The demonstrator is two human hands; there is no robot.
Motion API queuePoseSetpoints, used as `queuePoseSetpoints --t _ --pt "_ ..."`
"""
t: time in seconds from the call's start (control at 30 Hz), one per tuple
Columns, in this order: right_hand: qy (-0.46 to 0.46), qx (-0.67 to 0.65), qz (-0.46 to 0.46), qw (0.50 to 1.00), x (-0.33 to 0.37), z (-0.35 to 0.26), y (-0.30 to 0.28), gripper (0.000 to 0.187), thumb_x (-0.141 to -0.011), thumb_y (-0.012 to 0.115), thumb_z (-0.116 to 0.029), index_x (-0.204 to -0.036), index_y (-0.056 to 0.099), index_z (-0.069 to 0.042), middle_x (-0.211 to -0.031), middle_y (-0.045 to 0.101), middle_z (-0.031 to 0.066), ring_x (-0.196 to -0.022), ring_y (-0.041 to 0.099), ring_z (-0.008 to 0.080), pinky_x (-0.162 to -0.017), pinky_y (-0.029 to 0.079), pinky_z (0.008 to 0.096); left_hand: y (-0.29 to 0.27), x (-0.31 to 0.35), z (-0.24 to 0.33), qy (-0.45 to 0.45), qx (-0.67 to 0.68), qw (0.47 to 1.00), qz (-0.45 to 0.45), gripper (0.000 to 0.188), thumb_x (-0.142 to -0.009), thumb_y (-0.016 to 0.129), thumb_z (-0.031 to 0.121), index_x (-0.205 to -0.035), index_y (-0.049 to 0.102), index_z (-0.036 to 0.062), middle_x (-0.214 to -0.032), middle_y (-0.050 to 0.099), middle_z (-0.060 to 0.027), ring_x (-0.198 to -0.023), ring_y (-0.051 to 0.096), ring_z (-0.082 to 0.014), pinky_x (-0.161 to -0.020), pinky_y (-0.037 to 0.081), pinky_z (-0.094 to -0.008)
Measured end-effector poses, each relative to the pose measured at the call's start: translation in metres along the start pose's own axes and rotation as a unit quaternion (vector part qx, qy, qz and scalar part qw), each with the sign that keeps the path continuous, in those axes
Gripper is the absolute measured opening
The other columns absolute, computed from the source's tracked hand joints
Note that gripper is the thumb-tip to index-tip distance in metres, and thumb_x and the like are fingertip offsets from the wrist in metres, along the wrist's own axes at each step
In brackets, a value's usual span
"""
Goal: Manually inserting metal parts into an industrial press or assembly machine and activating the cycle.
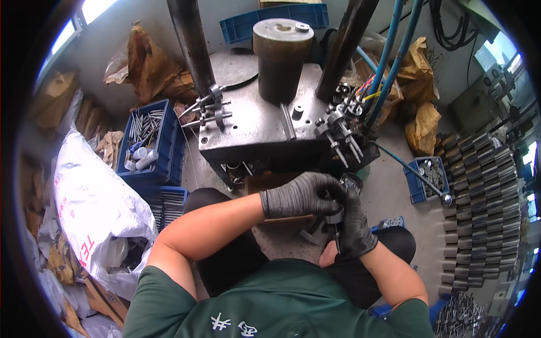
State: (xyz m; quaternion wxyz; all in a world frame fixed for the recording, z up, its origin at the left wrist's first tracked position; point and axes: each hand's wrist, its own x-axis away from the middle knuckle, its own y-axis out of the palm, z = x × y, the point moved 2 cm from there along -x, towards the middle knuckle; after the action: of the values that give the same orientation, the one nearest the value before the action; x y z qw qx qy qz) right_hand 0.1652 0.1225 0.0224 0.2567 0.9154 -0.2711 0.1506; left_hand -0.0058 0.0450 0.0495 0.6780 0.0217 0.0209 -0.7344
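Note:
Both my hands wear dark grey gloves and meet in front of the press table. My left hand (307,194) comes in from the left with its fingers curled over a small round metal part (335,217). From the other side my right hand (356,222) closes around the same part, held above my lap. My fingers hide much of it, so its full shape cannot be made out. Just beyond my fingertips is another round metal piece (351,181), partly covered.
Ahead stands a steel press table (248,127) with a thick cylinder (282,62) and a loose rod (287,121). Blue bins of metal parts (147,127) and a white sack (96,197) lie left. Stacked metal bars (479,214) and a small blue bin (414,188) are right.

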Motion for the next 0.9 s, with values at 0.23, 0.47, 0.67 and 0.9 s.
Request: queuePoseSetpoints --t 0.23,0.47,0.67,0.9 --pt "-0.241 0.100 0.072 0.963 -0.001 -0.003 -0.017 0.061 -0.106 0.053 -0.052 -0.145 0.053 -0.005 -0.114 0.064 0.0076 -0.107 0.062 0.0155 -0.096 0.052 0.0323 -0.024 0.002 0.016 0.143 -0.353 0.912 0.152 0.035 -0.078 0.082 0.011 -0.110 0.068 0.0042 -0.097 0.070 -0.0123 -0.089 0.072 -0.0249 -0.081 0.059 -0.0357" --pt "-0.333 0.412 0.046 0.847 0.020 -0.015 -0.033 0.051 -0.104 0.067 -0.027 -0.148 0.052 -0.005 -0.119 0.064 0.0084 -0.111 0.061 0.0143 -0.101 0.050 0.0334 -0.038 0.013 0.027 0.167 -0.335 0.889 0.263 0.033 -0.079 0.080 0.009 -0.110 0.068 0.0061 -0.086 0.066 -0.0074 -0.075 0.068 -0.0169 -0.071 0.057 -0.0324" --pt "-0.271 0.177 -0.017 0.946 0.013 -0.014 -0.013 0.067 -0.092 0.078 -0.008 -0.152 0.046 -0.007 -0.131 0.063 0.0087 -0.125 0.059 0.0179 -0.104 0.052 0.0320 -0.013 0.017 0.032 0.152 -0.302 0.922 0.188 0.034 -0.081 0.084 0.012 -0.111 0.068 0.0066 -0.089 0.067 -0.0051 -0.079 0.067 -0.0134 -0.073 0.057 -0.0304" --pt "-0.167 0.281 -0.119 0.938 0.012 -0.020 0.002 0.083 -0.082 0.084 -0.007 -0.154 0.043 -0.009 -0.139 0.059 0.0074 -0.125 0.058 0.0167 -0.106 0.051 0.0328 0.012 0.018 0.028 0.155 -0.168 0.968 0.107 0.032 -0.084 0.082 0.010 -0.113 0.070 0.0035 -0.098 0.068 -0.0087 -0.085 0.070 -0.0203 -0.076 0.058 -0.0346"
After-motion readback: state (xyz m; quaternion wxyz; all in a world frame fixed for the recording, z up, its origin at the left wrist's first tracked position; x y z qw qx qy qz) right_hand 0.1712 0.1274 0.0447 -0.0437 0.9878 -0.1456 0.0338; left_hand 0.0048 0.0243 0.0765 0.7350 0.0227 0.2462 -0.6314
